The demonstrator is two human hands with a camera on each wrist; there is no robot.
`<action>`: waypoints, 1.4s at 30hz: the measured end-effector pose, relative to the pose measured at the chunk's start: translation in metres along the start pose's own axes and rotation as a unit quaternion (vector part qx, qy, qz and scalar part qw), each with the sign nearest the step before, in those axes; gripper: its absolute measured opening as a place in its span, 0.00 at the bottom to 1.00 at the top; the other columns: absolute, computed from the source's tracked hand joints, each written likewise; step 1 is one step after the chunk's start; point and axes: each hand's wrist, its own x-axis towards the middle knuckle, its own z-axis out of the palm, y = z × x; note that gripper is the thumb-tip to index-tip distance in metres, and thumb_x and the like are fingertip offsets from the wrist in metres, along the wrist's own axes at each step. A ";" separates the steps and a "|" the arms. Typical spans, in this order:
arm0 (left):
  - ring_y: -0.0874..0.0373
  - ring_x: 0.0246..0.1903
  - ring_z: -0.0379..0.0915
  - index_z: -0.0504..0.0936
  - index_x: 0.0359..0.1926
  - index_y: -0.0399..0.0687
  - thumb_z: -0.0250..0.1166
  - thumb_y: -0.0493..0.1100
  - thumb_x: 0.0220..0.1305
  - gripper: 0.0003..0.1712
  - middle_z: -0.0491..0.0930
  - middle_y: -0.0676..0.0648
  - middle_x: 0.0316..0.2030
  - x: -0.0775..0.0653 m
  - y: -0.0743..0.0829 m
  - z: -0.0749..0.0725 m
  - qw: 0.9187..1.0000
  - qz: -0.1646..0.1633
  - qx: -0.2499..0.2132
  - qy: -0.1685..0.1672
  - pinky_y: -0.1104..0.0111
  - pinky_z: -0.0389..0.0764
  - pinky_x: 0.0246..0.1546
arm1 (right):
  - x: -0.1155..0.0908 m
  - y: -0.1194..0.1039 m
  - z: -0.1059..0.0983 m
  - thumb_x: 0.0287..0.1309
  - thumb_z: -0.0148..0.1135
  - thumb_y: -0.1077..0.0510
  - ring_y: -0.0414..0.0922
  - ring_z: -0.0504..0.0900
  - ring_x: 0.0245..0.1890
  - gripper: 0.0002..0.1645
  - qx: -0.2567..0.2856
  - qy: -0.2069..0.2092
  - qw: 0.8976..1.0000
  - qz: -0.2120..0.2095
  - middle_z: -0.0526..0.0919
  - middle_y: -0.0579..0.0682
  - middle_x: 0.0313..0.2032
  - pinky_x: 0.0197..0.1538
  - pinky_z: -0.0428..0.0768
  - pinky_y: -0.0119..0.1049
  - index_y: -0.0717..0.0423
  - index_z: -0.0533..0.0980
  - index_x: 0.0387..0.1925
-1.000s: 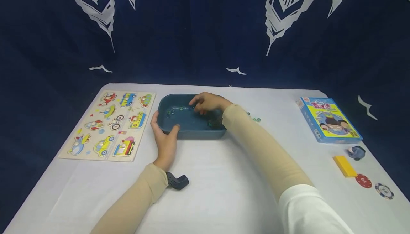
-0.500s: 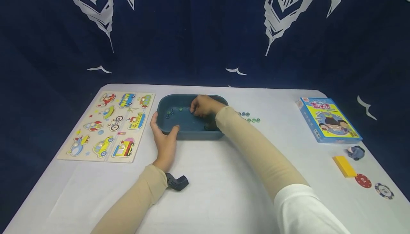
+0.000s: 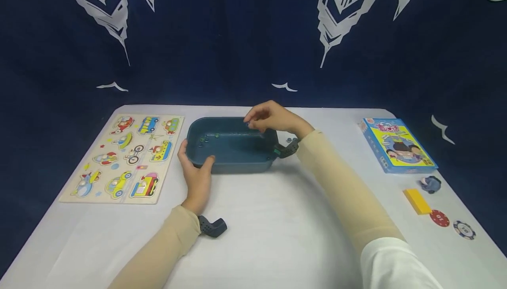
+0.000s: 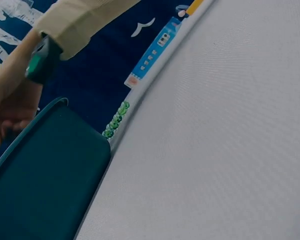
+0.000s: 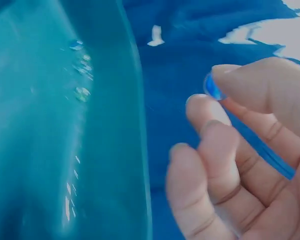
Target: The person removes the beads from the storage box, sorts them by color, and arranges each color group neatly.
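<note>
My left hand (image 3: 196,182) holds the left end of a dark teal plastic tub (image 3: 237,167), thumb over the near rim and fingers along the outside of the end wall. Over the tub's far right rim, my right hand (image 3: 273,117) pinches a blue glass marble (image 5: 213,87) between thumb and forefinger, its other fingers loosely bent. Several more marbles (image 3: 203,140) lie on the tub's floor toward the left. Outside the tub, green marbles (image 4: 116,120) sit in a row on the table by its right end, partly hidden in the head view by the right wrist.
On the left lies a wooden picture puzzle board (image 3: 130,157). To the right are a boxed game (image 3: 398,146), a small blue-grey figure (image 3: 430,184), a yellow block (image 3: 417,201), a red chip (image 3: 439,218) and a black-and-white chip (image 3: 464,230). A dark patterned curtain (image 3: 222,38) hangs behind the table.
My right hand has reached down into the tub, then risen out to its far right rim with a marble between the fingertips. My left hand keeps its hold; the head view has shifted slightly.
</note>
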 end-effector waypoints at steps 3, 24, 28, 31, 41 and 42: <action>0.66 0.75 0.30 0.44 0.77 0.61 0.62 0.37 0.66 0.48 0.41 0.60 0.76 0.000 -0.001 -0.001 1.000 0.010 0.001 0.003 0.62 0.39 0.74 | -0.024 0.010 -0.015 0.61 0.65 0.64 0.49 0.77 0.26 0.12 0.017 0.064 0.998 -0.016 0.84 0.62 0.39 0.34 0.80 0.43 0.64 0.82 0.46; 0.67 0.75 0.32 0.46 0.76 0.60 0.61 0.34 0.64 0.47 0.43 0.59 0.75 0.000 -0.001 0.004 1.000 0.022 -0.008 0.012 0.65 0.40 0.72 | -0.116 0.126 -0.049 0.61 0.61 0.64 0.38 0.68 0.20 0.15 0.041 0.247 0.955 0.156 0.80 0.48 0.31 0.24 0.70 0.28 0.67 0.79 0.48; 0.67 0.75 0.30 0.45 0.76 0.58 0.61 0.35 0.65 0.47 0.42 0.59 0.75 -0.001 -0.001 0.003 1.000 0.021 -0.003 0.010 0.64 0.38 0.73 | -0.119 0.135 -0.047 0.62 0.64 0.61 0.36 0.63 0.16 0.16 0.060 0.244 0.953 0.171 0.76 0.43 0.24 0.22 0.66 0.28 0.66 0.79 0.49; 0.67 0.75 0.30 0.45 0.76 0.58 0.61 0.35 0.65 0.46 0.41 0.59 0.75 -0.002 -0.001 0.001 1.000 0.020 0.000 0.009 0.64 0.37 0.73 | -0.119 0.136 -0.045 0.62 0.65 0.60 0.37 0.64 0.18 0.15 0.048 0.243 0.951 0.184 0.76 0.43 0.25 0.23 0.66 0.28 0.64 0.81 0.48; 0.66 0.75 0.29 0.45 0.76 0.58 0.61 0.35 0.65 0.47 0.41 0.59 0.75 -0.001 -0.001 0.001 1.000 0.019 -0.001 0.009 0.64 0.37 0.73 | -0.115 0.137 -0.045 0.58 0.68 0.57 0.44 0.71 0.33 0.15 -0.039 0.236 0.948 0.209 0.80 0.47 0.32 0.37 0.70 0.32 0.62 0.84 0.45; 0.67 0.75 0.30 0.45 0.76 0.58 0.61 0.35 0.65 0.47 0.41 0.59 0.75 -0.001 -0.001 0.002 1.000 0.020 -0.002 0.009 0.64 0.37 0.73 | -0.115 0.137 -0.045 0.58 0.68 0.57 0.44 0.71 0.34 0.16 -0.044 0.235 0.948 0.209 0.80 0.47 0.32 0.38 0.69 0.33 0.62 0.84 0.45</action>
